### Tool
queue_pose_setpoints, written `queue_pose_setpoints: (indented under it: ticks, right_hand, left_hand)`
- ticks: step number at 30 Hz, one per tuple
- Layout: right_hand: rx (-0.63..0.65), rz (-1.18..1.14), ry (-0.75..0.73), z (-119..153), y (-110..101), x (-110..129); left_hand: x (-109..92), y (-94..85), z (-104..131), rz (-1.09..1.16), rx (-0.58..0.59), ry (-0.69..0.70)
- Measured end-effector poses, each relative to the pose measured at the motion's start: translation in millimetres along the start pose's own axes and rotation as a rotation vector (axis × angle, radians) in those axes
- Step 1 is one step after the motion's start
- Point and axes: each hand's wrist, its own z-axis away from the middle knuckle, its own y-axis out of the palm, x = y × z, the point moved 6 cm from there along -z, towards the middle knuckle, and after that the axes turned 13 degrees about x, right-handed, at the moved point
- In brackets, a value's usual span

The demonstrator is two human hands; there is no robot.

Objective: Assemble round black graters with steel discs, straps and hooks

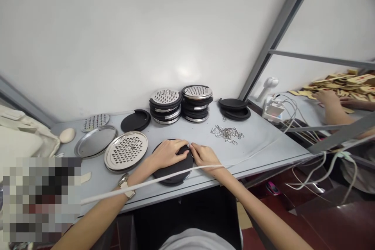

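Note:
A round black disc (172, 170) lies near the table's front edge, in front of me. Over its upper part rests my left hand (168, 154), fingers curved on it toward the right rim. At that rim my right hand (204, 156) pinches something small that I cannot make out. Behind the disc stand two stacks of black rings and metal grater plates, the left stack (165, 105) and the right stack (197, 103). A perforated metal plate (125, 151) lies left of my left hand. Small metal clips (227, 133) are piled to the right.
Metal trays (96, 141), a thin perforated plate (95, 122) and a black disc (135, 120) lie to the left. Two black discs (234, 108) sit at the back right. A white cable (172, 174) crosses over my forearms. Another person's hand (329, 99) is beyond the metal frame.

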Motion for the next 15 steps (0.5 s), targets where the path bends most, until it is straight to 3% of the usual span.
queue_pose_setpoints:
  ticks: [15]
  right_hand:
    - [0.005,-0.108,-0.043,0.0,1.1,-4.6]
  left_hand:
    - [-0.9,1.2,-0.1,-0.027,-0.020,0.013]
